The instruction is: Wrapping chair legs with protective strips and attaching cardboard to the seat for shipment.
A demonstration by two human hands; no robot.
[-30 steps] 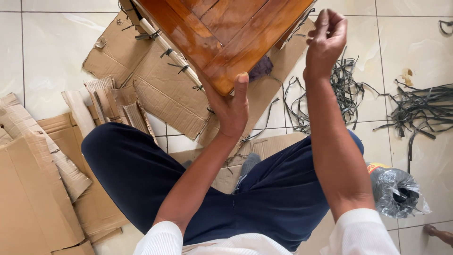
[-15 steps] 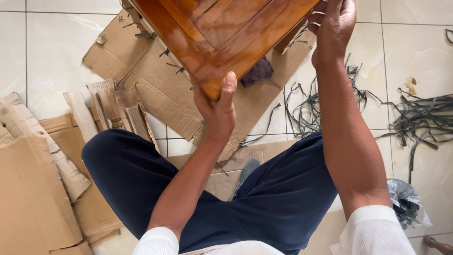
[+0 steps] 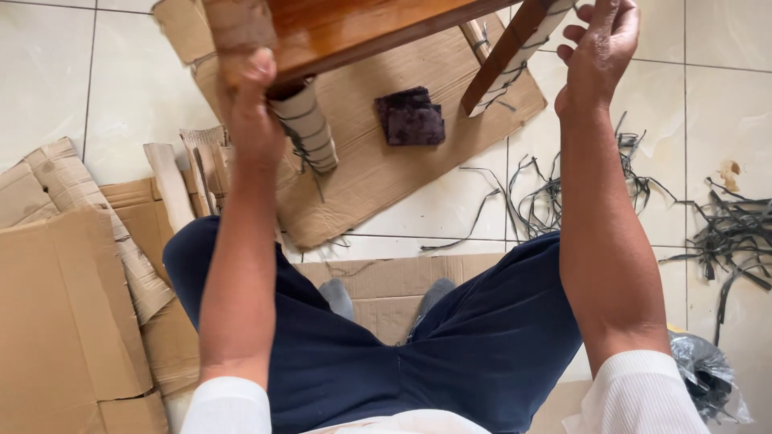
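Observation:
A varnished brown wooden table (image 3: pixel 354 28) is held tilted at the top of the view. Its legs are wrapped in cardboard tied with dark straps. My left hand (image 3: pixel 251 112) grips the table's edge beside one wrapped leg (image 3: pixel 310 128). My right hand (image 3: pixel 599 52) is raised beside another wrapped leg (image 3: pixel 511 52), with its fingers on or just next to it; contact is unclear. I sit on the tiled floor in dark blue trousers.
A large cardboard sheet (image 3: pixel 418 161) lies under the table with a dark purple cloth (image 3: pixel 410 116) on it. Torn cardboard pieces (image 3: pixel 72 297) pile at the left. Cut black straps (image 3: pixel 724 229) are scattered at the right, near a crumpled plastic bag (image 3: pixel 708 378).
The table has been tipped up and away, so its legs now show. My left hand shifted left from the near corner to the edge by a leg. My right hand stayed high.

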